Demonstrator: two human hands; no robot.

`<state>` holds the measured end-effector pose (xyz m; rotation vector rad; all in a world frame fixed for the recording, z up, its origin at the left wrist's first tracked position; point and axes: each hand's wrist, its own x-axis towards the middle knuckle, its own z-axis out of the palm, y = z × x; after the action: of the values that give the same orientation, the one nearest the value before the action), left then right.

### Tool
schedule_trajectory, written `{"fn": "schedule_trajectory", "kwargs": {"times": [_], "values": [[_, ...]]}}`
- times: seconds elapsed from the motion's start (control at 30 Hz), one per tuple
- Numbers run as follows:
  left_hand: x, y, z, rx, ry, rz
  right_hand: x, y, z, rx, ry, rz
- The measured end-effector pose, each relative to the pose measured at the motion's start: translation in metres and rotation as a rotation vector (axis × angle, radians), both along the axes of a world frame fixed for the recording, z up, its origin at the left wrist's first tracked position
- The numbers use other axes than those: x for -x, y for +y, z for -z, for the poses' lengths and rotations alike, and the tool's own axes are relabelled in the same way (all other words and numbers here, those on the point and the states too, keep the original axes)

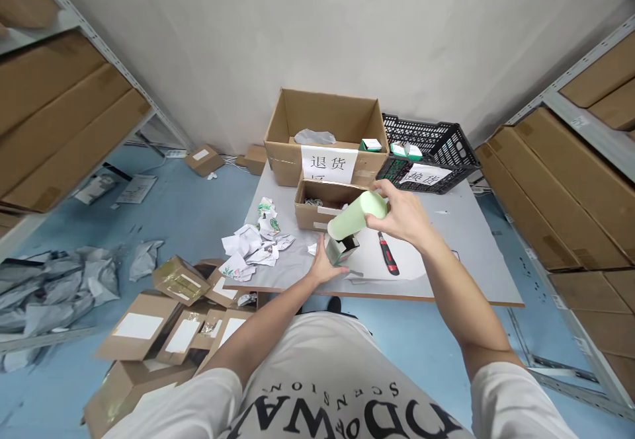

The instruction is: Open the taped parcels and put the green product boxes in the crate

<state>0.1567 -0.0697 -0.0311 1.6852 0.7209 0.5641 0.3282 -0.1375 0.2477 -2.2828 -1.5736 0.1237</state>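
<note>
My right hand (pixel 403 214) is closed around one end of a light green cylinder (pixel 354 217), which looks like a tumbler. The cylinder is tilted, its lower left end just above a small carton (pixel 339 251) with an open top. My left hand (pixel 325 266) grips that carton near the table's front edge. Whether the cylinder touches the carton I cannot tell. Right of the carton, a red and black utility knife (pixel 388 256) lies on a white sheet (pixel 411 264). Behind my hands sits a small open cardboard box (pixel 307 216).
A large labelled cardboard box (pixel 282 161) and a black crate (pixel 459 155) stand along the back, with small green-and-white boxes inside. Crumpled paper (pixel 253 244) covers the left of the table (pixel 466 254). Cartons (pixel 143 320) pile on the floor; shelves flank both sides.
</note>
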Motion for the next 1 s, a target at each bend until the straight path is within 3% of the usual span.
{"fn": "schedule_trajectory", "kwargs": {"times": [0.1,0.17,0.3,0.43,0.57,0.7,0.9,1.0], "values": [[0.019,-0.022,-0.029,0.091,-0.077,-0.187,-0.015,-0.009,0.011,-0.158,0.242,0.083],[0.025,-0.035,-0.056,0.179,-0.212,-0.233,-0.025,-0.015,0.026,-0.31,0.499,0.113],[0.001,-0.035,-0.113,0.384,-0.369,-0.015,-0.027,-0.016,0.063,-0.57,0.993,0.196],[-0.039,-0.006,-0.146,0.297,-0.495,0.022,-0.003,-0.009,0.092,-0.722,1.394,0.359],[-0.048,0.014,-0.156,0.218,-0.632,0.072,0.033,-0.008,0.107,-0.678,1.847,0.457],[-0.034,0.019,-0.154,0.293,-0.606,0.123,0.065,-0.013,0.113,-0.526,2.053,0.425],[-0.022,0.028,-0.152,0.391,-0.568,0.157,0.082,-0.024,0.127,-0.275,2.046,0.318],[-0.021,0.035,-0.152,0.402,-0.564,0.075,0.072,-0.036,0.134,-0.221,1.818,0.329]]}}
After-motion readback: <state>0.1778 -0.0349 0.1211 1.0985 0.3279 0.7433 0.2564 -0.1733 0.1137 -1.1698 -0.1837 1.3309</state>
